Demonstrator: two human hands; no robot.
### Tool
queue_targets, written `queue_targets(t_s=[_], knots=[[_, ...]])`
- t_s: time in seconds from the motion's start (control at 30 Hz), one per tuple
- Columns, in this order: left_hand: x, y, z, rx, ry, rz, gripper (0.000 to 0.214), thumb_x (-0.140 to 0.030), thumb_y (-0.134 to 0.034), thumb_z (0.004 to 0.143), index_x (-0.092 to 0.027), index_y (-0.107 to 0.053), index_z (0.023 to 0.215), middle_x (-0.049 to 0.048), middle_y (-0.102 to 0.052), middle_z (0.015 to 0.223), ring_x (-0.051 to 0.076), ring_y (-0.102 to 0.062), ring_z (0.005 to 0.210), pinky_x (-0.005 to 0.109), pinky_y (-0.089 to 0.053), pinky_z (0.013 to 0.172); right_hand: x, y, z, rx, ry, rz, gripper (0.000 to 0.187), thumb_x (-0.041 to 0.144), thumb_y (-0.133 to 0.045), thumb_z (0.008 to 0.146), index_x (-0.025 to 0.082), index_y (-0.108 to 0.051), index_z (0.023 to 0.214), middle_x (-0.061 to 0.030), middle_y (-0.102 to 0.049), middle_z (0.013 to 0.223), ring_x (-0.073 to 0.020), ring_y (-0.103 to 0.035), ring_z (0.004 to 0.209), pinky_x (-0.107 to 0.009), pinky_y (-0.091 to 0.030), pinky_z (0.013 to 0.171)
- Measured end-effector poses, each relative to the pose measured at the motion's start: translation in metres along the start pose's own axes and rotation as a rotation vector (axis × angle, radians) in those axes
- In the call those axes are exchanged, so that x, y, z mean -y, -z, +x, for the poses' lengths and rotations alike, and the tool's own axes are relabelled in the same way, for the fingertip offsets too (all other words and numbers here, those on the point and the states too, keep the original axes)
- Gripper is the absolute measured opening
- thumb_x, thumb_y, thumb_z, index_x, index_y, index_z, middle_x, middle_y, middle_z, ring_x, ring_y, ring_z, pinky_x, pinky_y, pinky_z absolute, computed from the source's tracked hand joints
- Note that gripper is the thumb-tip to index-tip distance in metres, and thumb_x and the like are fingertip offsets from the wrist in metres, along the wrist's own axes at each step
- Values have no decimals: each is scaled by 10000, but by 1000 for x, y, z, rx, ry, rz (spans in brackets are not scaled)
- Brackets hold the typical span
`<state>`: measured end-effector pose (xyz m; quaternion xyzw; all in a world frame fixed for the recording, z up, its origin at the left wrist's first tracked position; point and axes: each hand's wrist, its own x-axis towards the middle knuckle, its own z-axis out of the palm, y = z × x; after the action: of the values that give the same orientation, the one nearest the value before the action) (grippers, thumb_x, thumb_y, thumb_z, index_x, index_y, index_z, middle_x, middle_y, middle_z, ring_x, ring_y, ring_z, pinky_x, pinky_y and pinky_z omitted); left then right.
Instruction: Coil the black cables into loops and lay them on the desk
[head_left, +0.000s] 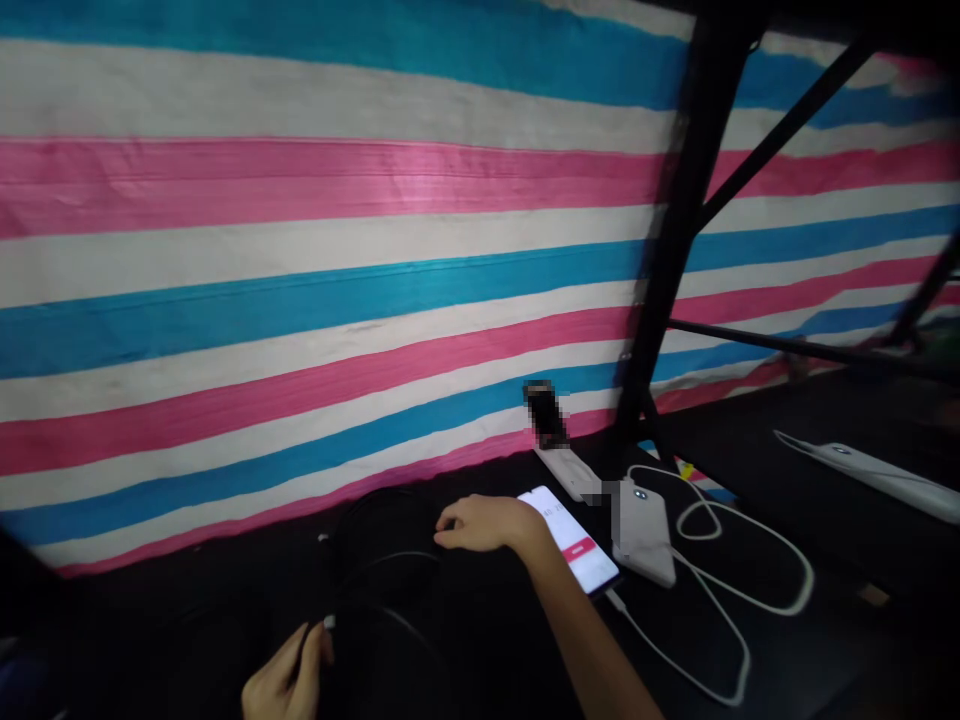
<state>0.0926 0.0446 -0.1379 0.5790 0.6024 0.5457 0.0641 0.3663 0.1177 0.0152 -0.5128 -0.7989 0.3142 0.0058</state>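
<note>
While left hand (283, 672) pinches white tip (328, 623) at fingertips, right hand (484, 524) curls, can't tell grip; phone (583, 546) right of its fingers.

Striped sheeting (300, 295) (pink, blue and white), black frame (667, 250) at right, dark surface (810, 665) below, dim light

Striped sheet (300, 210) closing off the far side, open air before it at left; black post (664, 270) standing far right; lit phone (579, 547), white power bank (649, 537), looped cable (808, 585) cluttering the right, right hand (484, 523) across the middle
</note>
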Motion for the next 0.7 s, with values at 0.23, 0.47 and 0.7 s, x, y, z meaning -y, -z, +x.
queue_targets(t_s=[0.23,0.47,0.7], knots=[[-38,-3,0,-32,-32,-128,427,-433,-455,819,-182,-599,506,24,-610,518,136,-569,489,223,-473,553,19,-8,-13,39,47,-126,418,404,-399,874,144,-718,947,-124,-701,940,-253,-645,828,-323,-449,696],[-40,-4,-1,-31,77,-171,449,-409,-393,876,-168,-551,532,18,-574,553,125,-548,547,225,-418,575,47,-13,-36,106,248,65,615,500,-199,937,161,-669,730,-77,-666,801,-195,-605,777,-317,-422,775],[-45,-3,-3,-20,113,-242,428,-434,-429,860,-163,-594,572,18,-556,574,123,-524,567,226,-390,580,59,-13,-68,150,300,7,329,426,-392,900,199,-611,806,-29,-665,841,-172,-597,784,-274,-400,712]])
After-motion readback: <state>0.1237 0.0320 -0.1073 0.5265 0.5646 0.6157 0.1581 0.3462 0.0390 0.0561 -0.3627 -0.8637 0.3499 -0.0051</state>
